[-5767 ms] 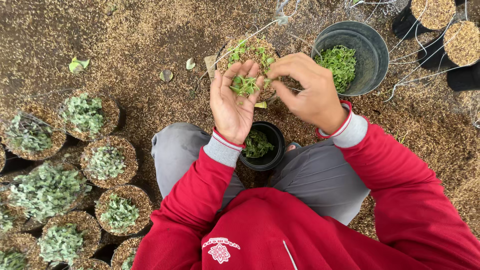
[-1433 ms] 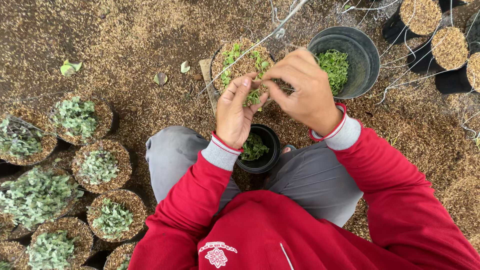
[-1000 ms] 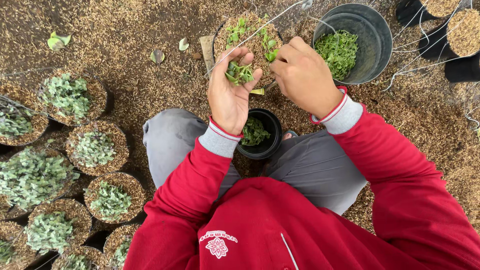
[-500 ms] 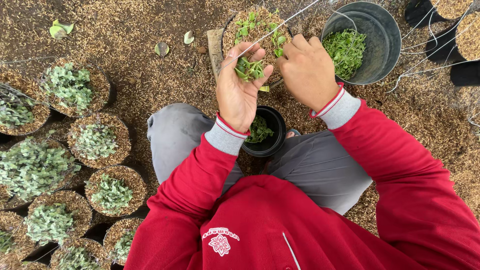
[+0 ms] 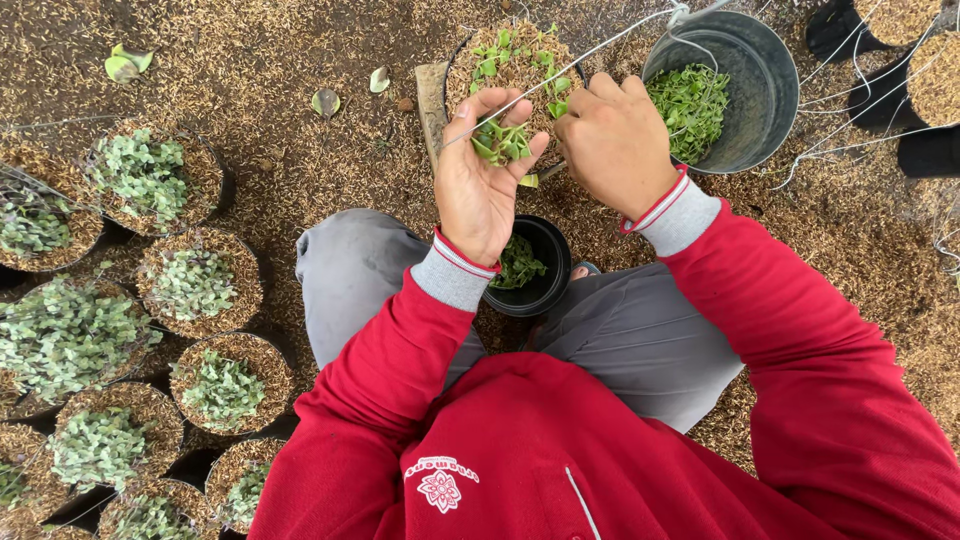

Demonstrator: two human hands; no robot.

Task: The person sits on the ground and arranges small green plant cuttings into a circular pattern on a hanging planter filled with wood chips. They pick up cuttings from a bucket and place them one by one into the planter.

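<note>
I see a smooth, dull grey metal bucket and a small black plastic pot with a slight sheen. Dry, rough husks cover the ground. The cuttings in my left hand look soft and matt, and my red sleeves are knitted cloth.

Even, soft daylight, bright, no glare. Shadows faint and diffuse, darker only in gaps between pots. Sharp focus throughout; slight wide-angle stretch at edges.
</note>
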